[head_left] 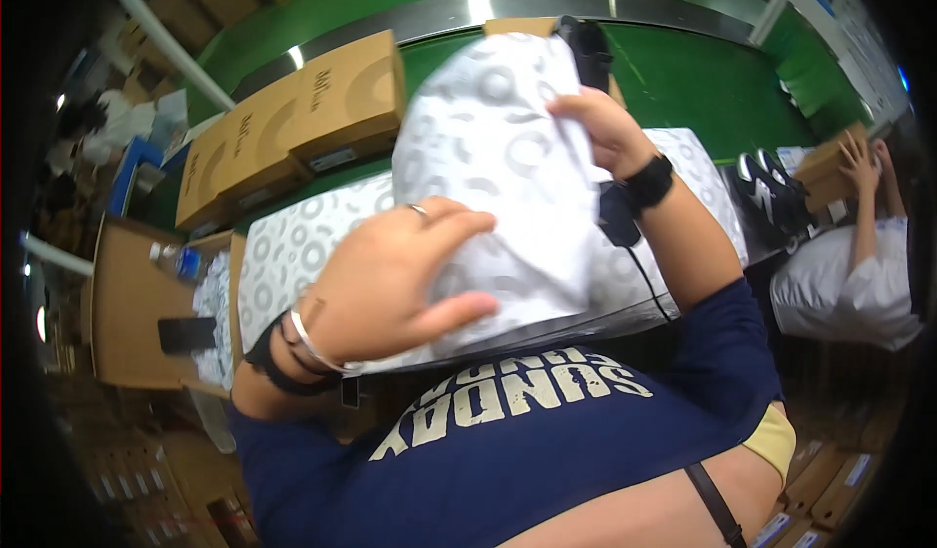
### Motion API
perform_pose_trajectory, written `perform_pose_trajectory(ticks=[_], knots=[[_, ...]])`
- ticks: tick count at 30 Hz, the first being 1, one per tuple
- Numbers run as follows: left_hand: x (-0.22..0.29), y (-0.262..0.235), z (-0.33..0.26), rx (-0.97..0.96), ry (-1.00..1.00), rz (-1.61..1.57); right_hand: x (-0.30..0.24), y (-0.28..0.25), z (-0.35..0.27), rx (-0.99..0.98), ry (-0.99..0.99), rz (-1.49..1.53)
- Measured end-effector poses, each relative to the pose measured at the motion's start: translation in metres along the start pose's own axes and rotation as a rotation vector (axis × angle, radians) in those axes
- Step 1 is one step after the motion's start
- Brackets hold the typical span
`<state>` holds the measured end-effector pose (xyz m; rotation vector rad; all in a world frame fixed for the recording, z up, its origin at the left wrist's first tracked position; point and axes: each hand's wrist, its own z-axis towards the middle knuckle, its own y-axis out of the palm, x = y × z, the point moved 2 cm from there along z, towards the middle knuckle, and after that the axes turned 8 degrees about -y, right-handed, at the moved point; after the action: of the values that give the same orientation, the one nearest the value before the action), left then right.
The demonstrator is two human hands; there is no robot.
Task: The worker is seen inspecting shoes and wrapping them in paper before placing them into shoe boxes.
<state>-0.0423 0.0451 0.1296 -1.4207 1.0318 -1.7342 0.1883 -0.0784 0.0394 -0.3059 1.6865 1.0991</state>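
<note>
While right hand (607, 130) pinches patterned paper (488, 148), left hand (381, 270) spread apart; paper partly hides black item (588, 52), brown boxes (344, 99) leftward

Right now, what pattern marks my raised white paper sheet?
Your sheet has grey rings and dashes, clearest in head view.

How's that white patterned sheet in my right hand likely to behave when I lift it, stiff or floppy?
Probably floppy: the white patterned sheet curves and bends instead of staying flat. Likely light for its size, since it looks thin and the right hand pinches just its edge. It may crease easily, given the folds along its right side.
</note>
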Motion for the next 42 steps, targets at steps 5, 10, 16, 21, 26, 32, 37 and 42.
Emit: perform_pose_trajectory(ticks=[5,10,16,21,26,32,37,42], knots=[[-0.058,0.056,0.087,-0.264,-0.066,0.398,0.032,-0.067,-0.050,0.247,0.123,0.033],[-0.057,0.131,0.162,-0.774,-0.153,0.493,0.036,-0.098,-0.026,0.400,-0.104,-0.389],[-0.020,0.205,0.182,-0.691,-0.191,0.714,-0.010,-0.145,0.075,0.543,-0.619,-1.132],[0.008,0.198,0.182,-0.572,-0.178,0.463,-0.020,-0.158,0.099,0.375,-0.523,-1.089],[-0.001,0.198,0.180,-0.579,-0.202,0.435,-0.083,-0.077,0.013,0.134,-0.248,-0.234],[-0.007,0.195,0.176,-0.458,-0.009,0.415,-0.062,-0.058,-0.064,0.183,-0.090,-0.362],[0.061,0.122,0.095,-0.871,0.405,0.032,-0.001,-0.013,-0.123,-0.171,-0.504,-1.441],[0.029,0.048,0.053,-0.470,0.344,-0.267,0.080,0.024,-0.169,-0.297,-0.863,-1.831]])
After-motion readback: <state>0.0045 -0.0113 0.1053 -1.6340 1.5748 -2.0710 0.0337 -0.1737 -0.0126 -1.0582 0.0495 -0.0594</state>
